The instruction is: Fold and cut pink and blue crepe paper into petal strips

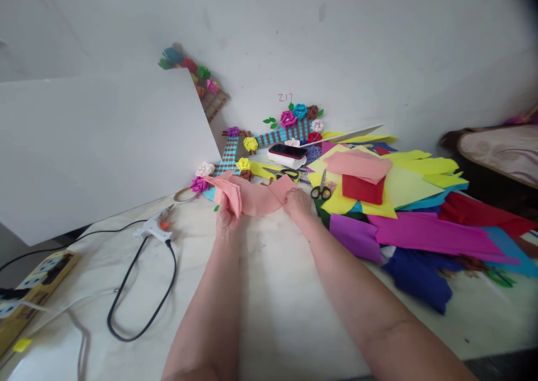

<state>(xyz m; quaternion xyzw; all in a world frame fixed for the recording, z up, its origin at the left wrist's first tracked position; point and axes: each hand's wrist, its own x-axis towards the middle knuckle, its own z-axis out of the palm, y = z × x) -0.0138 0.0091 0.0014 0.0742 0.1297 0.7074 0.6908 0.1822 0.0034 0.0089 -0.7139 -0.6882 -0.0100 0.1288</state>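
Salmon-pink, crinkled paper strip (258,198) spans the gap between our two hands in the head view, its long axis running left to right over the whitish tabletop (275,314). Our left hand (228,218) is closed around the folded, bunched end; our right hand (297,203) pinches the flatter end and is nearer the loose pile of many-coloured paper sheets (416,193). We cannot tell whether the strip's middle touches the tabletop.

left fingers (223,208) partly hidden by pink paper (230,196); power strip (41,290) cut off at left edge; forearms (207,319) cropped below.
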